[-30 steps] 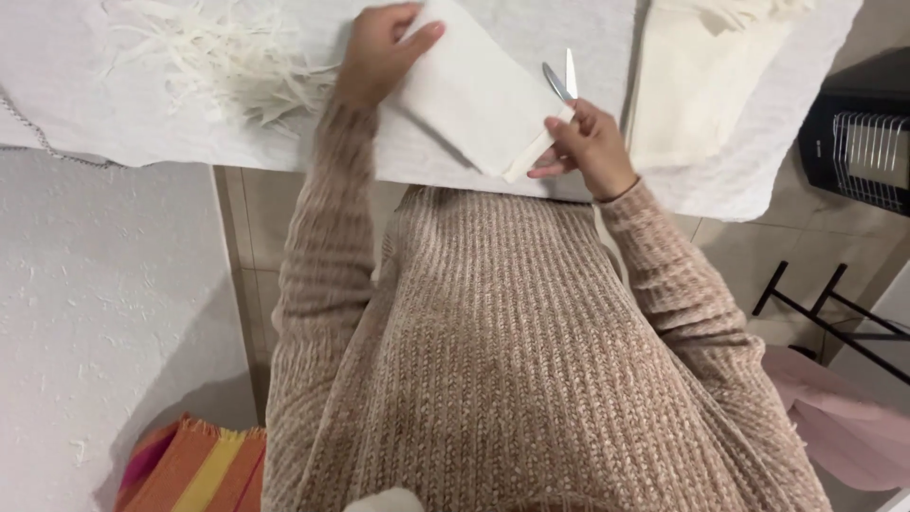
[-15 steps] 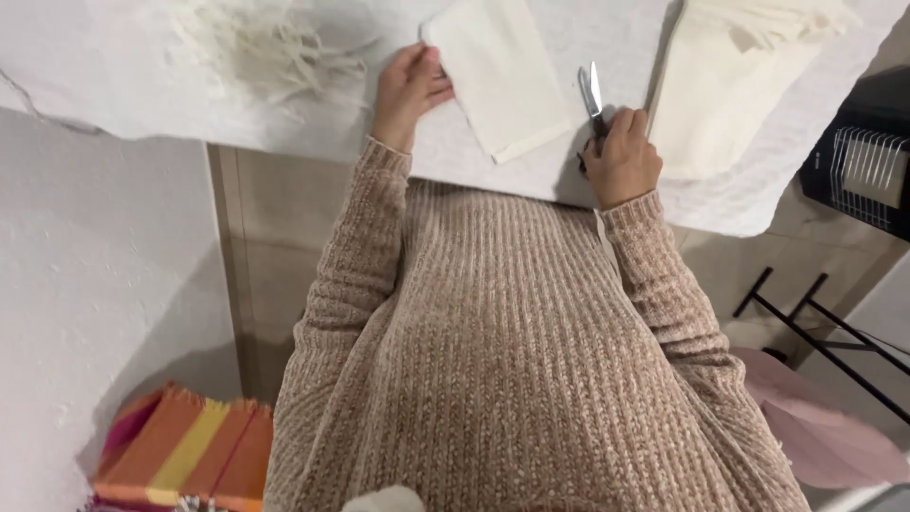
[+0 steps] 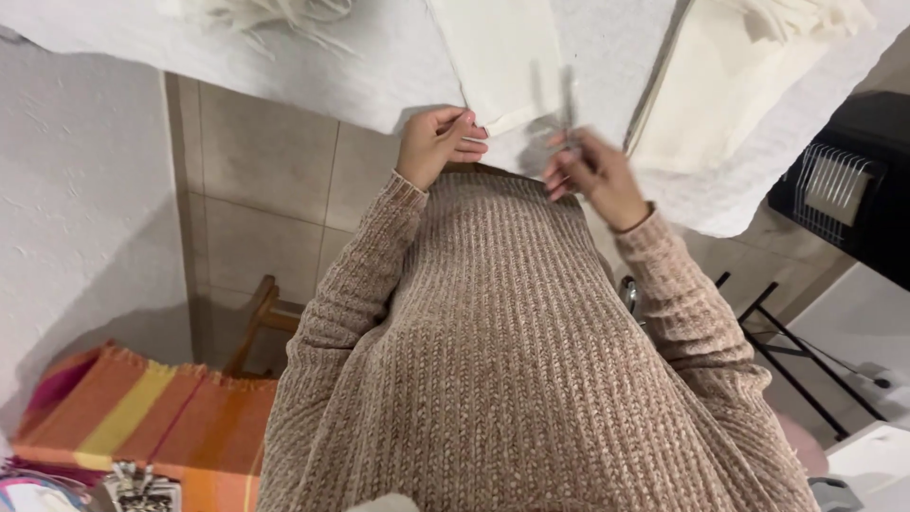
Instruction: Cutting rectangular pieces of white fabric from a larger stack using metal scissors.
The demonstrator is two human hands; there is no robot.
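My left hand (image 3: 434,142) is curled at the near edge of the white table (image 3: 379,76), its fingertips touching the lower corner of a folded cream cloth (image 3: 502,57). My right hand (image 3: 592,175) is blurred just right of that corner and grips a pair of metal scissors (image 3: 567,109) whose blades point up over the table. Both arms wear a beige ribbed knit sweater that fills the lower middle of the view.
A pile of white fabric strips (image 3: 275,14) lies at the table's far left. A second cream cloth (image 3: 739,66) lies to the right. A black heater (image 3: 844,199) stands at right, a striped orange rug (image 3: 142,417) lies lower left, beside a wooden chair leg (image 3: 261,313).
The view has tilted down, so the table sits higher in frame. My left hand slid from the cloth's side to its lower corner, and my right hand with the scissors moved left toward it.
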